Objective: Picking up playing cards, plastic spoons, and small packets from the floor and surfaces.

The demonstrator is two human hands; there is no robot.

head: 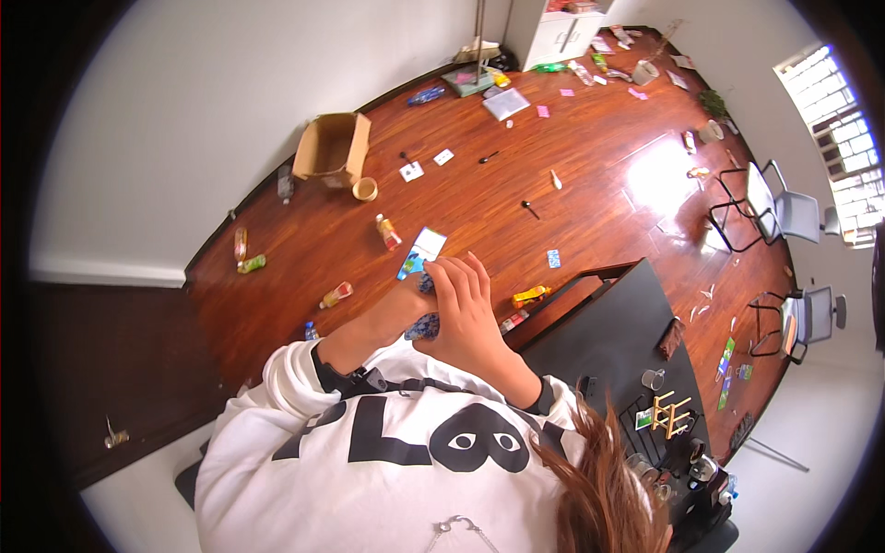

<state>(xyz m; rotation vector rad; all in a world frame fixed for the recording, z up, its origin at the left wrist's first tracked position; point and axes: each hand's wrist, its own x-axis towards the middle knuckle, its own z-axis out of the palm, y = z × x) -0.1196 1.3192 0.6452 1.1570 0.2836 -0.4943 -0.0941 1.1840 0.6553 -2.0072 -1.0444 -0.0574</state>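
Note:
Close together in front of my chest, my left hand (408,304) and my right hand (464,301) hold a blue patterned cloth-like item (423,327) between them. Its lower part shows below the fingers and a small piece shows above; the rest is hidden by my hands. My right hand lies over its right side, fingers extended upward. Just beyond my hands, a white and blue booklet or card (423,250) lies on the wooden floor.
An open cardboard box (332,148) stands by the wall, a paper cup (365,189) beside it. Plastic bottles (388,232) and scraps litter the floor. At right are a black table (601,332) with a wooden rack (669,415), and chairs (764,200).

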